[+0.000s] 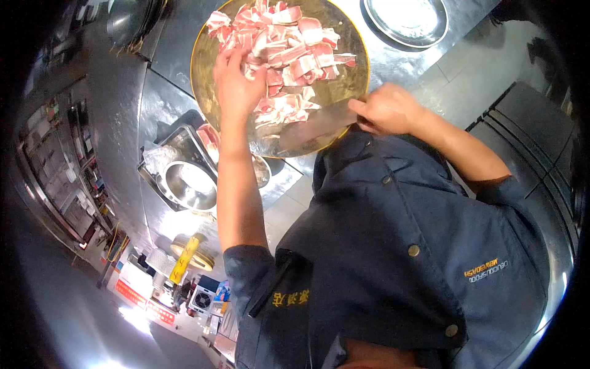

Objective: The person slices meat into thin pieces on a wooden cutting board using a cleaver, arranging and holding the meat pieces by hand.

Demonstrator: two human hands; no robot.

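Sliced raw meat (289,49), pink with white fat, lies in a loose pile on a round cutting board (209,80) with a yellow rim. At the pile's left edge, my left hand (238,86) rests against the slices, thumb and fingers apart; its fingertips are partly lost among the meat. My right hand (388,109) is wrapped around the handle of a cleaver (319,127). The wide blade is motion-blurred and lies over the near part of the board, just below a smaller group of slices (286,107).
A round metal pan (409,21) stands right of the board on the steel counter (393,67). To the left, a dark tray (147,175) holds a steel bowl (190,186) and a plastic bag (161,158). More meat (209,138) lies beside my left forearm.
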